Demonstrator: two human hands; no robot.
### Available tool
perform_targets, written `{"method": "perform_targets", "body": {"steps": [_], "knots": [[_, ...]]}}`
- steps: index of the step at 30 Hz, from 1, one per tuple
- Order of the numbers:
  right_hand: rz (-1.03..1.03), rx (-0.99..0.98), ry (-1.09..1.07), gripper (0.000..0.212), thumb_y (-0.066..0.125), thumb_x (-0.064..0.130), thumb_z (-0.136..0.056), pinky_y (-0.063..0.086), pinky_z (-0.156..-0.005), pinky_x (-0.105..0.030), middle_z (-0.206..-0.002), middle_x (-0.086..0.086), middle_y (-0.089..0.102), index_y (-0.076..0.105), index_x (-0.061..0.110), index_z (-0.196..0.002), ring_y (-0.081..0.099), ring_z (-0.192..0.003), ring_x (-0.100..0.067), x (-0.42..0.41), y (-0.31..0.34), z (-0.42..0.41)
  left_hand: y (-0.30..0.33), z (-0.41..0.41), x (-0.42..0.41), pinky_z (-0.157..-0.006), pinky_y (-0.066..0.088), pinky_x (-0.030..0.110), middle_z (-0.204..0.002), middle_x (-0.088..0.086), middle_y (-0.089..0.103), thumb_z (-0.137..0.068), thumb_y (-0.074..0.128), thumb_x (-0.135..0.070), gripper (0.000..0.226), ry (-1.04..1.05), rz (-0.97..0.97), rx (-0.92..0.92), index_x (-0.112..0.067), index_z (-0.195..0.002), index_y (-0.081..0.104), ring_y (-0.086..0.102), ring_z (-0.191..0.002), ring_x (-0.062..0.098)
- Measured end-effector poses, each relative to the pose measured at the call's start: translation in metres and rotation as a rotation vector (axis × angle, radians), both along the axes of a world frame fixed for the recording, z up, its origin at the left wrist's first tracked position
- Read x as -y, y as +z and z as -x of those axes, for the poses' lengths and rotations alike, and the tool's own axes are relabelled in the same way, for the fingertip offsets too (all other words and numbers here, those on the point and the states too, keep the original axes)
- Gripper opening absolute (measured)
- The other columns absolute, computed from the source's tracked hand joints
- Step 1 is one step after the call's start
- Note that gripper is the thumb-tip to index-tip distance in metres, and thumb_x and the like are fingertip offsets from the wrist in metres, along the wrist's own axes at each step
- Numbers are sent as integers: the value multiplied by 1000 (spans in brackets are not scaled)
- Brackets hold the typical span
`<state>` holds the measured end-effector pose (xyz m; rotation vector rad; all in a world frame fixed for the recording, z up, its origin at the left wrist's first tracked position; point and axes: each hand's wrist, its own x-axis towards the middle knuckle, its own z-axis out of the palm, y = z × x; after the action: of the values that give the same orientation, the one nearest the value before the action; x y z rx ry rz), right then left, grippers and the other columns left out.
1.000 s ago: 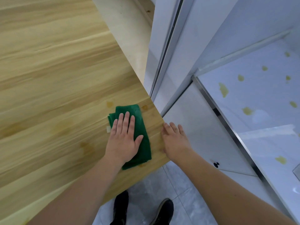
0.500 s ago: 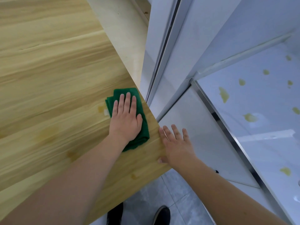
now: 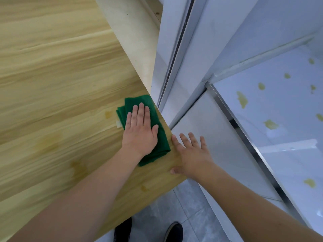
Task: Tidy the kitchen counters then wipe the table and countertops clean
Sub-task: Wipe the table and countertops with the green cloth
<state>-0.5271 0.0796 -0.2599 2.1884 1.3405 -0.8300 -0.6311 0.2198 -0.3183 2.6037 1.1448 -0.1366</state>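
The folded green cloth (image 3: 158, 135) lies at the wooden table (image 3: 57, 95)'s right edge, under the left hand (image 3: 139, 131), whose straight fingers press flat on it. Just right of the cloth, the right hand (image 3: 190, 154) rests at the table edge, fingers spread, thumb on the wood. Yellowish stains (image 3: 47, 143) mark the table left of the cloth.

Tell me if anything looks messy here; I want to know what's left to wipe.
Yes. Yellowish spots dot the white countertop on the right, unwiped. The wooden table shows faint smears left of the green cloth under the left hand.
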Motion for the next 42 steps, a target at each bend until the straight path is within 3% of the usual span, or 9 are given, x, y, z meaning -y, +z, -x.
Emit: {"method": "perform_targets", "body": {"steps": [2,4,7,13,18,28,35,42], "knots": [[-112,-8,-11,79,49,39,-92,-9,-118,-49,-162,-1,-1,4,23,-155,-8,-149,-24,-10,8,-1,9,21,-9,-121,-11,39,-163,7,-14,-102,11,-45,66,-11,24,26,-11,-156,-8,-17,-149,22],[-335,4,-36,59,36,32,-97,-2,-121,-45,-161,-3,11,21,18,-152,3,-149,-21,-29,11,4,18,51,-29,-122,-9,39,-164,8,-6,-103,14,-42,64,121,-24,88,-11,-157,-2,-11,-151,23],[-520,-47,20,58,22,37,-102,0,-121,-42,-162,-2,4,7,16,-154,0,-149,-19,-67,2,21,21,92,-67,-122,-9,40,-164,11,-1,-101,19,-38,64,261,-92,40,-9,-157,3,-8,-151,25],[-504,9,131,63,6,47,-101,-9,-120,-41,-160,1,-19,-13,16,-153,-20,-146,-15,-122,-44,36,-1,137,-128,-122,-1,43,-164,10,2,-102,27,-39,65,315,-112,-53,-9,-157,7,-2,-151,27],[-521,64,171,64,3,48,-100,-8,-120,-42,-160,-1,-20,-16,14,-152,-22,-146,-16,-131,-57,34,-19,142,-150,-122,-1,42,-165,8,5,-100,16,-45,66,225,-145,-32,-11,-157,9,-1,-151,25],[-561,58,250,63,7,45,-101,-8,-120,-38,-161,-2,-13,-6,14,-154,-15,-148,-16,-175,-64,5,-24,142,-149,-122,-3,40,-165,5,2,-103,24,-40,64,249,-145,-6,-12,-157,7,-2,-152,21],[-564,60,195,61,7,44,-102,-7,-121,-39,-161,-2,-15,-10,14,-153,-19,-147,-15,-142,-62,21,-6,116,-137,-123,-3,40,-164,10,-1,-101,22,-33,64,386,-70,-62,-6,-156,3,-3,-151,25],[-590,52,179,61,10,43,-102,-4,-120,-40,-162,-2,-9,-4,13,-153,-15,-148,-15,-88,-62,32,-8,88,-103,-123,0,39,-164,12,5,-104,26,-21,58,519,-20,114,-2,-155,8,-1,-151,26]]}}
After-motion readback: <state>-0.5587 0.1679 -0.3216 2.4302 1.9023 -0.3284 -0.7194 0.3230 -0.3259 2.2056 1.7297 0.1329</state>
